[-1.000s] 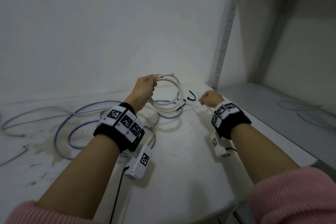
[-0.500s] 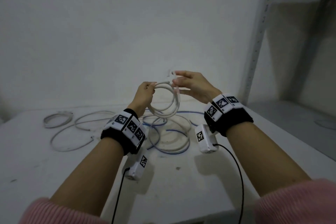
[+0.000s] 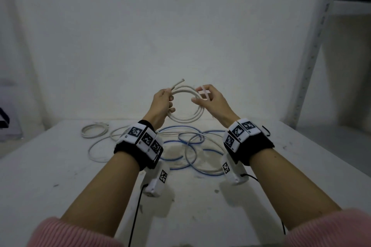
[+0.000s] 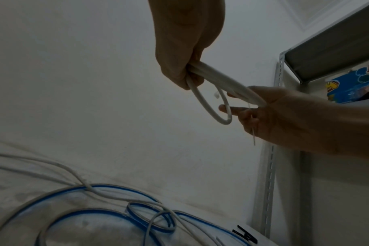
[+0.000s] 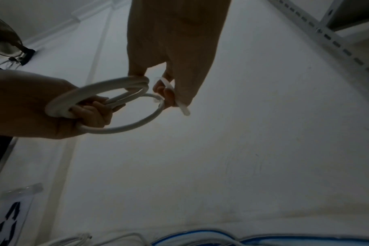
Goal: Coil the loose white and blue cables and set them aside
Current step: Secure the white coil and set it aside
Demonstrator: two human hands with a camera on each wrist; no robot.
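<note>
My left hand [image 3: 168,98] grips the left side of a coiled white cable [image 3: 185,121], held in the air above the table, with its cut ends sticking up past the fingers. My right hand [image 3: 200,96] pinches a thin white tie strip [image 3: 205,92] at the coil's right side, one finger against the loops. The wrist views show the same: coil [image 4: 221,79], tie strip [image 5: 180,101], left hand [image 5: 91,109] wrapped round the loops. A loose blue cable [image 3: 190,142] lies tangled with a loose white cable [image 3: 96,153] on the table below.
The white table [image 3: 60,182] carries a small coiled white cable [image 3: 94,131] at the back left and a small black hook [image 3: 266,130] at the right. A grey metal rack upright [image 3: 313,52] stands to the right. A plain wall is close behind.
My right hand came from the table's right side up to the coil, now pinching the tie strip. Both hands rose, and the coil turned to face me more squarely.
</note>
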